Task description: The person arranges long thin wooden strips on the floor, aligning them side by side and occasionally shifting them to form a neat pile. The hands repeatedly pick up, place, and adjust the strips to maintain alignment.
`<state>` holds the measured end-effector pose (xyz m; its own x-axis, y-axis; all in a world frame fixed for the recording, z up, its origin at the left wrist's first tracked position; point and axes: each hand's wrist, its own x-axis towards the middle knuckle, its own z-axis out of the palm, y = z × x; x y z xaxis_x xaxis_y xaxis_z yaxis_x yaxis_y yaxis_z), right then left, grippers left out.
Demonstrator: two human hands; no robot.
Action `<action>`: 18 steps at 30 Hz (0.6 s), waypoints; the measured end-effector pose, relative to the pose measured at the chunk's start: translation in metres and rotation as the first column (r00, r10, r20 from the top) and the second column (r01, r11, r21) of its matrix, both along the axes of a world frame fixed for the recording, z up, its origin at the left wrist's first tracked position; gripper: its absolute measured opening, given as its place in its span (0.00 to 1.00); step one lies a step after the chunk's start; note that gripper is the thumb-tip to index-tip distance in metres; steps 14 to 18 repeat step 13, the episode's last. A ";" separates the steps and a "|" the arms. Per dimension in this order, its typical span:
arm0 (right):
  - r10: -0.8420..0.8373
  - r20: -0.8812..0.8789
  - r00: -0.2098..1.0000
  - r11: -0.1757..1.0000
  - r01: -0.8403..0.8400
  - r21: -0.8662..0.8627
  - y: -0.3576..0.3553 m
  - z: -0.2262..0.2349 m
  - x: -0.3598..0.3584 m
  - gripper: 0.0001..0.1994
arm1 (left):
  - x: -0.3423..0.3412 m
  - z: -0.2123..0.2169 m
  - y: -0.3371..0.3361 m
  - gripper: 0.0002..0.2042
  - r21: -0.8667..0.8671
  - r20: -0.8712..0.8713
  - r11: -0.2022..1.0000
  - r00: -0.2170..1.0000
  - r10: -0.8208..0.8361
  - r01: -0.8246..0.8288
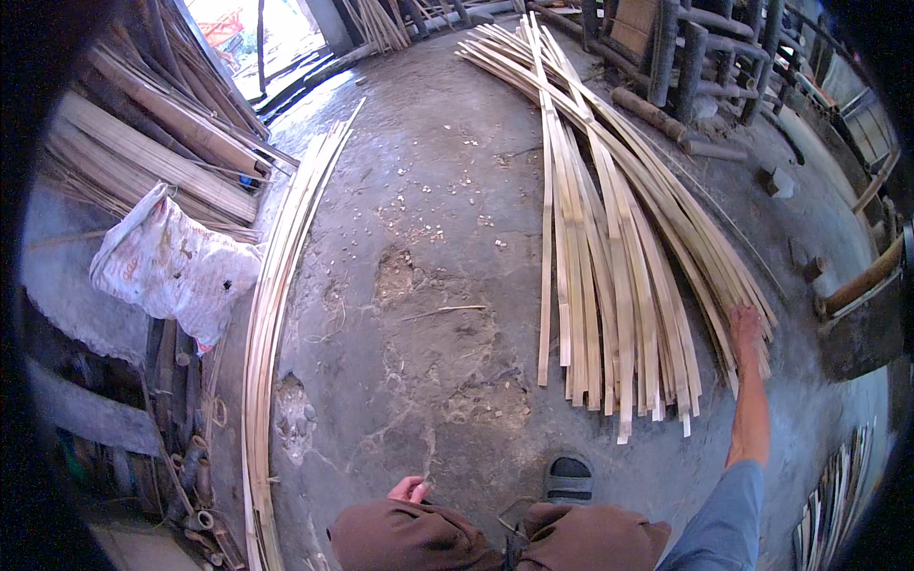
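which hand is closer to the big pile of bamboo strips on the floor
Right. The right hand touches the outer edge of the bamboo strips; the left hand rests by the knee, well apart.

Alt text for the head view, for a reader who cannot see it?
The right hand reaches onto a pile of split bamboo strips on a concrete floor; the left hand rests by the knee. A white sack lies left.

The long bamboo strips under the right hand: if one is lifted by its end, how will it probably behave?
The bamboo strips are thin, flat and very long, so one would probably bend and sag, not stay straight. Being slender, it is likely light. Flat strips should not roll, but they cross in a loose pile, so pulling one where the right hand touches may drag its neighbours.
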<state>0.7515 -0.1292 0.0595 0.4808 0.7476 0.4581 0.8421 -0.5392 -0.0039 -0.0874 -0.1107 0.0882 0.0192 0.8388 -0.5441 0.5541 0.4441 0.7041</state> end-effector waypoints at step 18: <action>0.707 -0.561 0.430 0.657 -0.693 0.297 0.110 0.266 -0.342 0.19 | 0.011 0.296 0.067 0.33 0.485 0.158 0.848 0.933 -0.324 0.212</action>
